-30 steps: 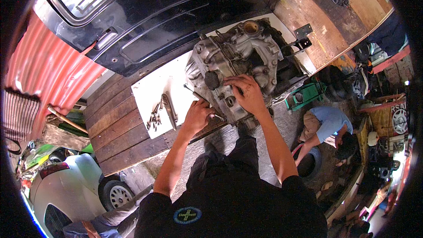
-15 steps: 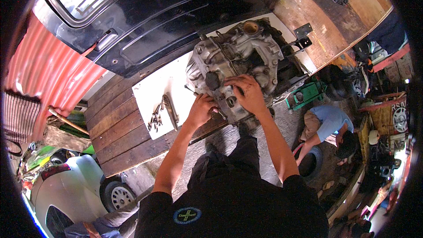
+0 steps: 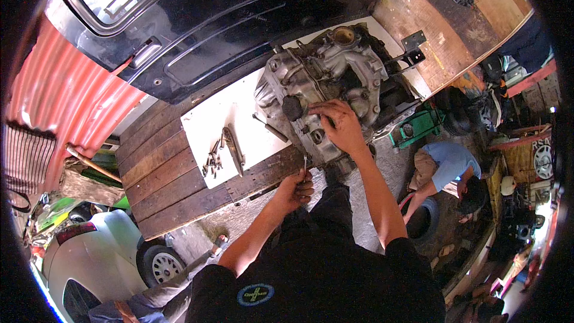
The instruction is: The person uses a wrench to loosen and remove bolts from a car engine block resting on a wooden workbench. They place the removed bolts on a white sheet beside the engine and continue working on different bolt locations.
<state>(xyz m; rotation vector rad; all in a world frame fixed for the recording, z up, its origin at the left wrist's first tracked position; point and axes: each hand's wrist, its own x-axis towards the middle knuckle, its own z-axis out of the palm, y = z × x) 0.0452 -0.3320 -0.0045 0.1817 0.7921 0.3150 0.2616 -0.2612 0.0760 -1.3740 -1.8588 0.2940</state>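
A greasy grey metal gearbox-like casting [image 3: 353, 63] lies on the bench in front of me. My right hand [image 3: 339, 125] rests on its near side, fingers stretched toward a dark round cap [image 3: 292, 107]; nothing shows in its grasp. Below the casting's near left corner, my left hand [image 3: 293, 192] is closed around a thin metal tool [image 3: 305, 162]. Its shaft points up at the casting's edge; the fingers hide the rest. A slim dark bar-like tool [image 3: 270, 127] lies on the white board [image 3: 206, 116] left of the casting.
Several bolts [image 3: 212, 160] and a long flat dark piece [image 3: 232, 151] lie on the board, over the wooden bench [image 3: 161, 173]. A black car door panel [image 3: 227, 36] borders the far side. At right, a person [image 3: 445, 167] bends over a tyre [image 3: 422, 221] near a green jack [image 3: 417, 127].
My left hand has drawn back toward me from the casting's left edge, with the thin metal tool in it, uncovering the dark bar-like tool. The right hand stays at nearly the same spot.
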